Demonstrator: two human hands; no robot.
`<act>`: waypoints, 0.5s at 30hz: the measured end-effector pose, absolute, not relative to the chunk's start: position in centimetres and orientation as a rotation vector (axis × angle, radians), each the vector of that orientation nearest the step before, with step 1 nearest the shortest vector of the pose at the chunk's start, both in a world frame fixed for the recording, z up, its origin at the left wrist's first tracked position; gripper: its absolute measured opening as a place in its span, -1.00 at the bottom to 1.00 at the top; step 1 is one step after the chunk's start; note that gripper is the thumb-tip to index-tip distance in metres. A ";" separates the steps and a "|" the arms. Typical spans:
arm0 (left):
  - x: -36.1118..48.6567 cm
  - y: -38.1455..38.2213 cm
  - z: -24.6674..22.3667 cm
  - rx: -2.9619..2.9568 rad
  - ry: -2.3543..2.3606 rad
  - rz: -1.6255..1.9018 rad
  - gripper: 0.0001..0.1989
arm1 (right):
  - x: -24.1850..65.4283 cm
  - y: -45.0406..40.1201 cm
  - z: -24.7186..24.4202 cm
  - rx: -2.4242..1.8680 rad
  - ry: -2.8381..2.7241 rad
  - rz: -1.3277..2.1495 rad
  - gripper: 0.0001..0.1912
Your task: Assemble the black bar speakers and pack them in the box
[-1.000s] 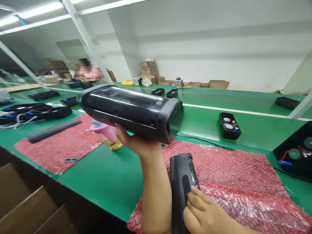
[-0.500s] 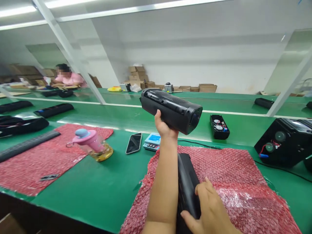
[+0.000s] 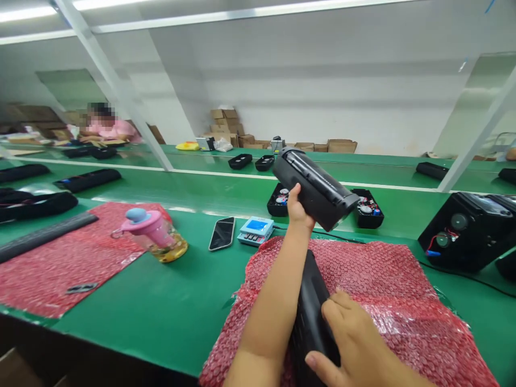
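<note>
My left hand (image 3: 299, 211) is stretched forward and holds up a black, speaker-like housing (image 3: 316, 185), its thumb on the near side. That housing is tilted, its right end lower. Below it, a second long black housing (image 3: 316, 317) lies on red bubble wrap (image 3: 403, 301). My right hand (image 3: 350, 338) rests on this second housing, thumb and fingers curved round its right side. My left forearm hides part of its left edge.
A blue device (image 3: 257, 230), a phone (image 3: 222, 234) and a pink-lidded cup (image 3: 155, 236) stand to the left. Open black boxes (image 3: 367, 209) with wired parts lie beyond; a larger black unit (image 3: 463, 231) is at right. A person (image 3: 108, 126) sits far left.
My left hand has moved right with the raised housing, which now tilts more steeply. Black boxes behind it have come into view. My right hand has stayed on the lower housing.
</note>
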State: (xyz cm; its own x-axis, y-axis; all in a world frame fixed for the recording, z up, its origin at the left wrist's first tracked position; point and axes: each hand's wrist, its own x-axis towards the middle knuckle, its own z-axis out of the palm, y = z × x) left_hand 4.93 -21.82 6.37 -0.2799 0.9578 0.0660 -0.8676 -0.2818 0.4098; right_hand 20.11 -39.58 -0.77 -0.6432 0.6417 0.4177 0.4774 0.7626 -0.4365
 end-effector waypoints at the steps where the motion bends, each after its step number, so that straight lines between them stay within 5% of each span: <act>1: 5.2 -21.6 6.3 0.336 0.349 1.829 -0.80 | 20.7 -39.3 -0.2 -0.819 -2.444 0.431 -0.70; 10: 6.1 -21.3 6.1 0.317 0.280 1.742 -0.68 | 24.3 -36.1 1.4 -0.685 -2.604 0.897 -0.46; 15: 5.0 -22.4 5.8 0.364 0.238 1.659 -0.66 | 24.1 -35.5 0.8 -0.458 -2.684 0.647 -0.49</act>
